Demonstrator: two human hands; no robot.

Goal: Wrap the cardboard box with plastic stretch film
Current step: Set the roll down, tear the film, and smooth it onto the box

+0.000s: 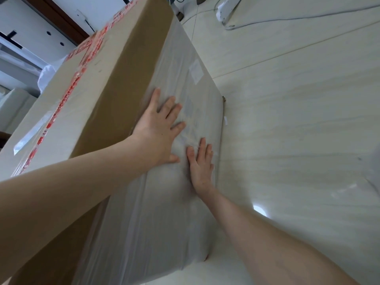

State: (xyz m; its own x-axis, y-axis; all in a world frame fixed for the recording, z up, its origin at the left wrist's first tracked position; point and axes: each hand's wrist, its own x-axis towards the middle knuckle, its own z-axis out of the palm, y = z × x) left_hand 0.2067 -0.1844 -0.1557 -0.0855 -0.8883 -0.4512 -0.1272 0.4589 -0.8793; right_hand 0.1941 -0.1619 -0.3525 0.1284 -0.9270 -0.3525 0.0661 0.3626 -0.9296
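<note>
Item: cardboard box [115,99], large, standing on a pale tiled floor [287,140], its top sealed with strips of red printed tape [67,93]. Covering: plastic stretch film [144,223], cloudy and wrinkled, laid over the lower band of the near side face; a strip of bare cardboard shows above it, and a pale label [196,70] shows through it. The roll is not in view. Left hand [159,130]: flat on the film near its upper edge, fingers [174,105] straight and spread, gripping nothing. Right hand [201,167]: flat on the film just below and beside the left, near the bottom edge of the box, fingers straight and close together, gripping nothing. Likely reason for the hold: both palms press the film against the cardboard so it clings and the creases smooth out, which suggests a layer being bedded down rather than pulled. Position of film relative to fingers: directly beneath them, touching along their whole length and running on well past the fingertips. Also present: a white device [226,9] and a cable [308,17] on the floor, well apart from the box.
</note>
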